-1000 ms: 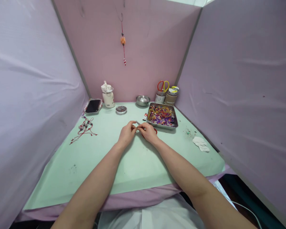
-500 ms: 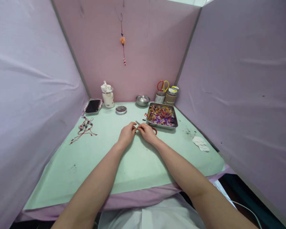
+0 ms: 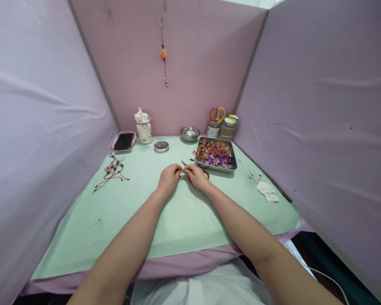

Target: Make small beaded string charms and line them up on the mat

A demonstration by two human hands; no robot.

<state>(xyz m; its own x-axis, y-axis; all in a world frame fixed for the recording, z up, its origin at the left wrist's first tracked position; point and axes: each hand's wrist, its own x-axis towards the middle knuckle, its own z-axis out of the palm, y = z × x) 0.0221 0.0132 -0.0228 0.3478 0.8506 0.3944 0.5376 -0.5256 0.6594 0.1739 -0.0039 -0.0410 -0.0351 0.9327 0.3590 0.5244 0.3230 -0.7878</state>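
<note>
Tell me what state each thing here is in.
Left hand: pinched on a small piece, unidentifiable
Right hand: pinched, apparently on the same piece
Red-handled scissors: partly hidden by the right hand
Phone: screen dark
White bottle: upright
Round dish: filled
Metal bowl: upright
Metal tray: filled
Red-and-white item: lying down
Cup: upright, handles standing in it
Jar: upright
Ornament: hanging
Beaded cords: loosely heaped
White cloth: crumpled

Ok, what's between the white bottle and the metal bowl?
The head view shows a small round container between the white bottle and metal bowl, slightly nearer the person.
</note>
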